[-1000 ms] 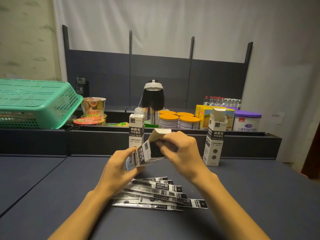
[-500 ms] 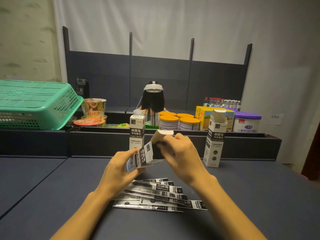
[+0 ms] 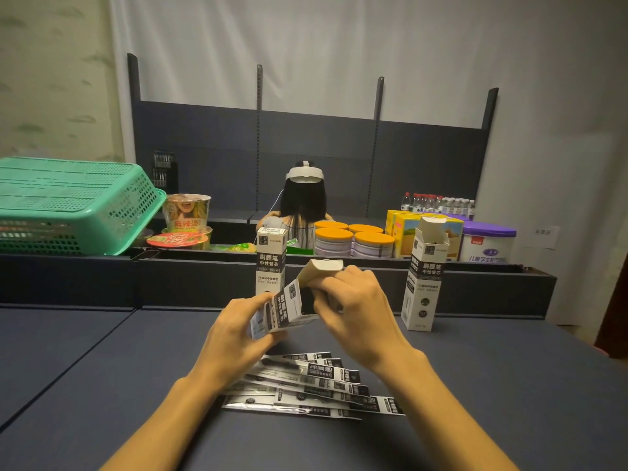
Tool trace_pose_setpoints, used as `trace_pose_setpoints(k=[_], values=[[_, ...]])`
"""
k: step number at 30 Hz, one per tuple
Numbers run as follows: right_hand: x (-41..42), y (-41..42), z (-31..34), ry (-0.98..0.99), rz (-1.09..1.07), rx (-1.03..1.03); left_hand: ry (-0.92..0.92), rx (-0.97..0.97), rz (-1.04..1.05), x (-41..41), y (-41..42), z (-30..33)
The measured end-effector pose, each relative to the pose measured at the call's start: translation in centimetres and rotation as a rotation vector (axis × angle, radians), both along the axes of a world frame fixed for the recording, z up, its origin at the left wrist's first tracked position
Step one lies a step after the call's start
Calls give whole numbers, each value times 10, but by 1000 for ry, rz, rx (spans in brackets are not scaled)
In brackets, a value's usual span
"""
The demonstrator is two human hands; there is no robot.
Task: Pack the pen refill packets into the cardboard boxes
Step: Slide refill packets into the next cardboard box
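held box (image 3: 289, 309): printed cardboard, matt white and black outside, plain buff inside its open flap
closed box (image 3: 270, 263): the same printed card, smooth and matt
open box at right (image 3: 423, 283): printed card, matt, flap raised
refill packets (image 3: 316, 385): thin plastic film, glossy, silvery glints along the edges, black printed ends
table (image 3: 102, 385): dark blue-grey top, smooth and matt, with thin seams
basket (image 3: 68, 205): green perforated plastic, slight sheen
noodle cups (image 3: 186, 217): glossy printed paper or plastic, cannot tell which
tins (image 3: 353, 239): pale printed sides, smooth orange plastic lids
tub (image 3: 487, 241): white glossy body, purple lid
backdrop (image 3: 339, 45): pale cloth with soft folds
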State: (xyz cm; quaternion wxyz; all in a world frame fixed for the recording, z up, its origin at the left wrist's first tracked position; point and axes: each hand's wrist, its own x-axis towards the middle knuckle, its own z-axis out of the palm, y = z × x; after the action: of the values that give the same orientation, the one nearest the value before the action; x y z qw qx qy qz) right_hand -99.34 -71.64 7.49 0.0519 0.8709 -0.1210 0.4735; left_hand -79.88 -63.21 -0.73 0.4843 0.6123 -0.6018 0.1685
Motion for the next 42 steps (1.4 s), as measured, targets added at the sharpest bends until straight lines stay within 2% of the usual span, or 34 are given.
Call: trace_pose_setpoints(k=[16, 28, 31, 36, 42], values=[[-3, 7, -1, 181, 7, 169, -52, -14, 3, 0, 0, 1], [-4, 4, 1, 61, 25, 81, -40, -18, -4, 3, -2, -1], [-5, 2, -2, -32, 53, 71, -28, -17, -2, 2, -1, 0], [-10, -2, 1, -228, 160, 136, -9, -21, 3, 1, 1, 2], [-19, -8, 5, -283, 190, 198, 3, -24, 7, -6, 1, 7]])
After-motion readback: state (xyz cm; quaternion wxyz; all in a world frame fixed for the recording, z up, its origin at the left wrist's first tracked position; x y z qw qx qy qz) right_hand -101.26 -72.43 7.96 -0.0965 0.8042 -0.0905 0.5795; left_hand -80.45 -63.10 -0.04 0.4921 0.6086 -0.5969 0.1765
